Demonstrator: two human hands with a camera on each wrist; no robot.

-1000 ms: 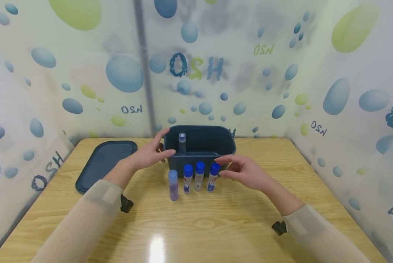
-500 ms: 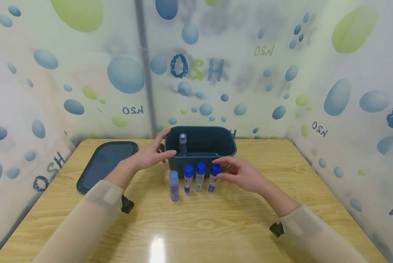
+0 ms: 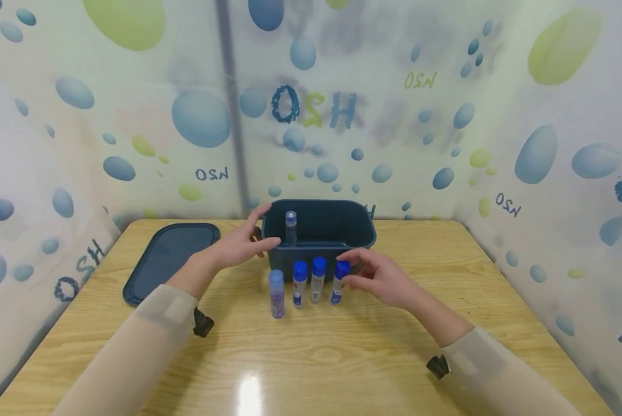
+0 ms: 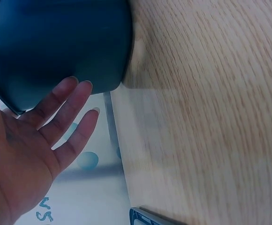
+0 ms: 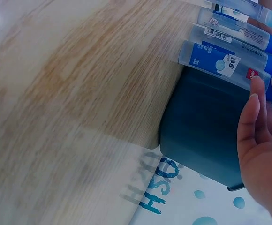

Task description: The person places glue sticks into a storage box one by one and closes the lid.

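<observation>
My left fingers [image 4: 77,138] are wide, right fingers [image 3: 360,253] pinch the end bottle [image 3: 337,294]; sideways pull could topple the neighbour bottle [image 3: 317,286] beside them.

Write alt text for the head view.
A right hand grips the blue cap of the rightmost of four bottles before a dark bin; the left hand touches the bin's left end. Another bottle stands inside; a dark lid lies at left.

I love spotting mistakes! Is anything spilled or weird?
Nothing looks spilled: four capped tubes stand upright in front of the bin. One odd thing: the wall writing seems backwards, like H2O in a mirror.
</observation>
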